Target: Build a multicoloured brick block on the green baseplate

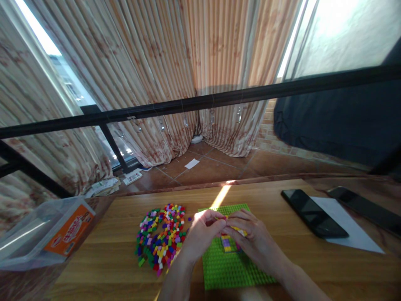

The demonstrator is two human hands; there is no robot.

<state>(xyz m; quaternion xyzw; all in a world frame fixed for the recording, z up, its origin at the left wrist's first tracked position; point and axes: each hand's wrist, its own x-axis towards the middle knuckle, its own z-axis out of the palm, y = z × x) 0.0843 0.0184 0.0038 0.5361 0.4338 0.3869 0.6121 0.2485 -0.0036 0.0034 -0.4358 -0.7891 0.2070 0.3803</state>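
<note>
A light green studded baseplate [228,269] lies flat on the wooden table [103,259]. A small patch of yellow and purple bricks [227,243] is built on it. My left hand [202,235] and my right hand [252,238] meet above the plate, fingers pinched together on a short strip of yellow bricks [238,230]. A heap of small multicoloured bricks [161,238] lies just left of the plate, beside my left hand.
A clear plastic box with an orange label [46,238] stands at the table's left edge. A black phone [313,213] lies on a white sheet [347,230] at the right, another phone [366,209] behind it. A black bar [200,102] and curtains rise beyond.
</note>
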